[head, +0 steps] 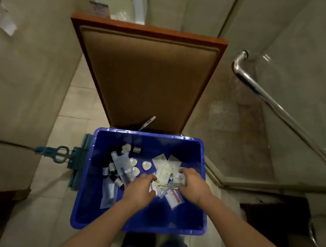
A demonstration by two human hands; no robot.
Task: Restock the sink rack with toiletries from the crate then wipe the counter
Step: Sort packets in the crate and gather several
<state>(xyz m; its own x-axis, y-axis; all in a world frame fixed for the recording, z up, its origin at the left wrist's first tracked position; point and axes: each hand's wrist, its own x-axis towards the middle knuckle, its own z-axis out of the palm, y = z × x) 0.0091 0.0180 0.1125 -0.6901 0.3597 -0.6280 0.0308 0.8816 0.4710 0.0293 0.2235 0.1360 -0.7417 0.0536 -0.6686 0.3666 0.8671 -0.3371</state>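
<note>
A blue plastic crate [199, 181] sits low in front of me. Inside lie white sachets and packets [166, 167], small dark bottles [111, 171], round white soaps [147, 165] and clear bagged items [122, 163]. Both hands reach down into the crate. My left hand [139, 189] curls its fingers onto the pile of packets. My right hand [192, 183] closes around packets at the pile's right side. Neither the sink rack nor the counter is in view.
A wooden-framed padded stool [150, 73] stands just beyond the crate, with a dark pen-like object [147, 122] on its near edge. A blue mop head [79, 165] lies on the tiled floor at left. A glass shower door with a chrome handle [273, 99] stands at right.
</note>
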